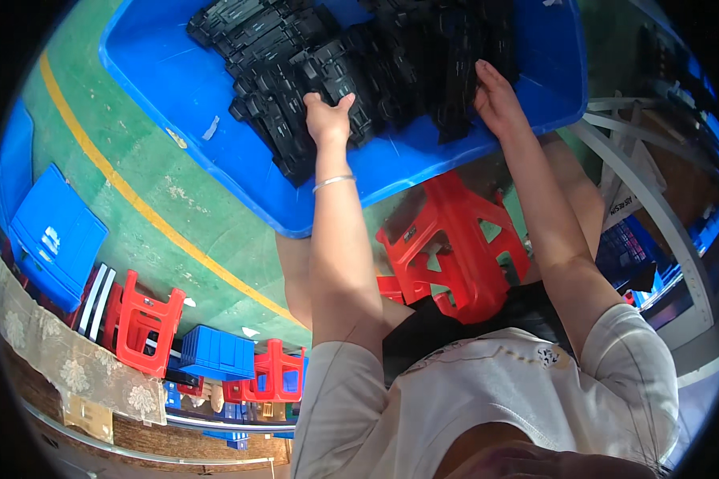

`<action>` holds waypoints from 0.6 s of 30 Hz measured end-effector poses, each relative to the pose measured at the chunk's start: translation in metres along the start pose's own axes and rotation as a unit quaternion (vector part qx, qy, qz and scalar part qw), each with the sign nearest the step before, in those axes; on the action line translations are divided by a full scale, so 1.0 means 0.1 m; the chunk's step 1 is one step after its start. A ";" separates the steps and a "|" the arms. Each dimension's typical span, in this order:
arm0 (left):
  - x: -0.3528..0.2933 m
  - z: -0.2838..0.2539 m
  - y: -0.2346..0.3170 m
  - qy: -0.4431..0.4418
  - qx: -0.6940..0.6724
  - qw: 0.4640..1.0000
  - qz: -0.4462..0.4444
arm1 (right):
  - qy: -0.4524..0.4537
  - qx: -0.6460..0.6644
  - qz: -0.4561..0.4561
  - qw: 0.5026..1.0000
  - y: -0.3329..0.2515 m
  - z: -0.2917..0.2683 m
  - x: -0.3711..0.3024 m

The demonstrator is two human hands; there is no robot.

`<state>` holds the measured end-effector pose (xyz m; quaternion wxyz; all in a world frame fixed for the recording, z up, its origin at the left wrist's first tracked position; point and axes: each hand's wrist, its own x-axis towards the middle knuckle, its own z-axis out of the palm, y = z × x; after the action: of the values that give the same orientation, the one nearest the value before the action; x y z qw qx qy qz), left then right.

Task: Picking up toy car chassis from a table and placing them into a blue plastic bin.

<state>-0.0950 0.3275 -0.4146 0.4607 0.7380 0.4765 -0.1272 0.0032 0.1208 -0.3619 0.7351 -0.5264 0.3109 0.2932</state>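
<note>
Rows of black moulded plastic parts (403, 68) stand packed together in a large blue tub (240, 172). My left hand (327, 121) is at the near end of one black plastic part (339, 72), its thumb and a finger closed about it; the other fingertips are hidden. Farther right, my right hand (499, 100) lies along the side of the right-hand parts, fingers stretched out and nearly straight. Whether its palm presses on a part is hard to see. A silver bangle (333, 183) circles my left wrist.
A red plastic stool (463, 255) stands under the tub's near edge, between my legs. Blue bins (60, 231) and more red stools (148, 323) are at the left. A curved grey metal frame (655, 199) rises at the right. A yellow line (148, 211) crosses the green floor.
</note>
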 end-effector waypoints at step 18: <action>-0.50 -1.02 -0.22 0.000 -0.208 0.975 -0.073 | 0.013 0.015 0.004 1.000 0.04 0.10 0.10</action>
<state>-0.1645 0.3828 -0.3401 0.5938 0.5891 0.5449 -0.0588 0.0081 0.1321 -0.3691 0.7380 -0.5176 0.3264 0.2844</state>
